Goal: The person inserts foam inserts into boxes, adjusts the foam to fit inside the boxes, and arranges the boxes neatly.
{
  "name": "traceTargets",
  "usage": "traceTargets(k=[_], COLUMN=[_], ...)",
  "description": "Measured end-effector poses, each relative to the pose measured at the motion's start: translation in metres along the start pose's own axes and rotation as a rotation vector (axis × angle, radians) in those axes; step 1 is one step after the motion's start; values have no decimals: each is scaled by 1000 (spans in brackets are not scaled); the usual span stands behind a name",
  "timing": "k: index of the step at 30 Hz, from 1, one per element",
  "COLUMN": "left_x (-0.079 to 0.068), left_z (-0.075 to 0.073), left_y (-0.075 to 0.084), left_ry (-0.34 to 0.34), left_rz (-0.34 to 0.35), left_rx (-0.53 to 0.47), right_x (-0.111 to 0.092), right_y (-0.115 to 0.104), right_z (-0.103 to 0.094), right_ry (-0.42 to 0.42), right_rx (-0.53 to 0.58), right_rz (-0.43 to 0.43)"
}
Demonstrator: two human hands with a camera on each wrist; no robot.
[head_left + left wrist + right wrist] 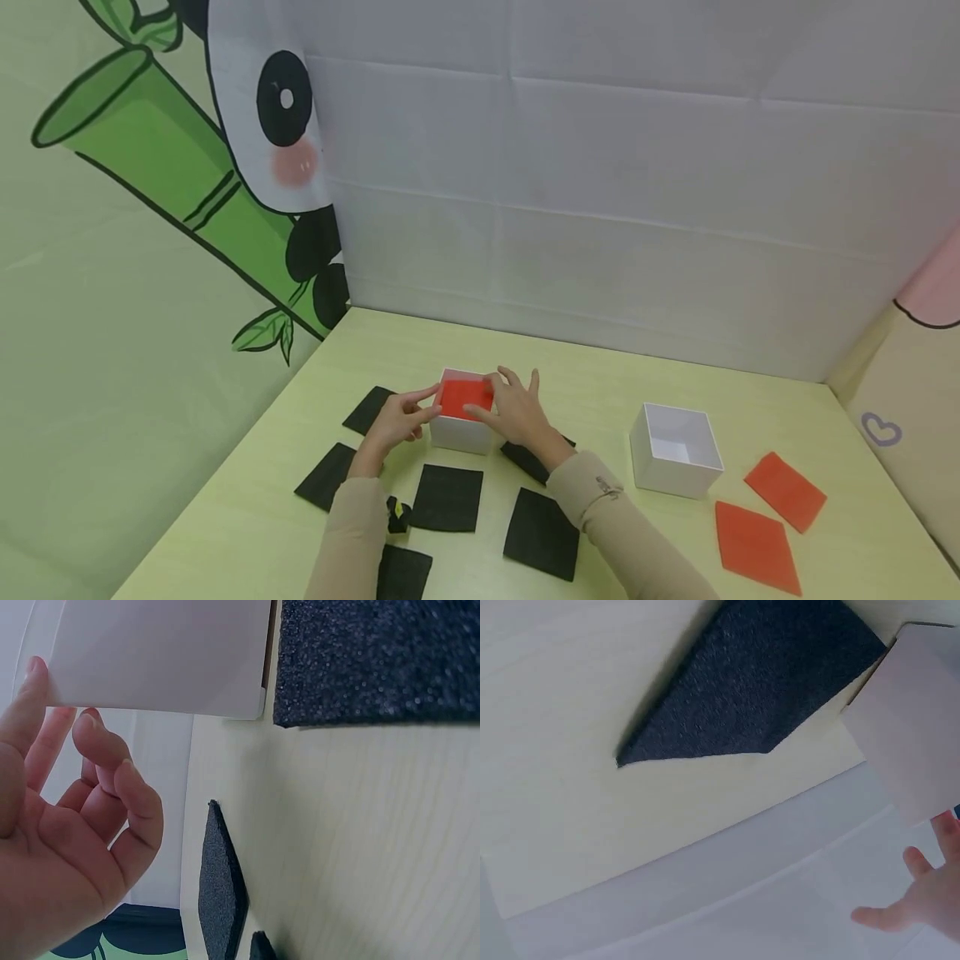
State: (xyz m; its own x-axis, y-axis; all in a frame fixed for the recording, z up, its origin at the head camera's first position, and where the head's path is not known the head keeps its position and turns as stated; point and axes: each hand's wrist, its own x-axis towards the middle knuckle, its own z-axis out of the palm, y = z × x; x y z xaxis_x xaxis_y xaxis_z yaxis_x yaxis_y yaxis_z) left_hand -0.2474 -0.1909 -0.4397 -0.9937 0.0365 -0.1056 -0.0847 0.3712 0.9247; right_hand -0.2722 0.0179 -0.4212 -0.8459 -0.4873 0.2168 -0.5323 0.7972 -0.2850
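Head view: left hand, thumb and index apart, touches left box; right hand, spread, touches red sheet. Uneven pressure could wedge it crooked.

No text can be read; the right sleeve bears an illegible mark.

A pale yellow, wood-grained surface meets a whitish fabric backdrop crossed by fold creases. On the pale green left side is printed a thick, black-outlined green bamboo stalk, slanting, with small green leaves near its lower end. Beside it shows part of a black-and-white cartoon panda with a pink cheek. The cream right side carries a purple heart outline.
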Motion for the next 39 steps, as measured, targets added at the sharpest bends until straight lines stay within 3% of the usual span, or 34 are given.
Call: traceTargets(k=[4,20,39], left_x=[-1,-2,1], left_z=[0,-2,-2], left_y=[0,0,-7], left_ry=[-5,-15,-13], left_rz=[1,13,30], left_rx=[-7,-16,-15], right_x=[5,11,20], right_y=[-1,-7,-9], right_z=[3,10,13], right_ry=[-14,-55,-194], right_rx=[-124,-324,-278], right_rz=[-44,-140,-187])
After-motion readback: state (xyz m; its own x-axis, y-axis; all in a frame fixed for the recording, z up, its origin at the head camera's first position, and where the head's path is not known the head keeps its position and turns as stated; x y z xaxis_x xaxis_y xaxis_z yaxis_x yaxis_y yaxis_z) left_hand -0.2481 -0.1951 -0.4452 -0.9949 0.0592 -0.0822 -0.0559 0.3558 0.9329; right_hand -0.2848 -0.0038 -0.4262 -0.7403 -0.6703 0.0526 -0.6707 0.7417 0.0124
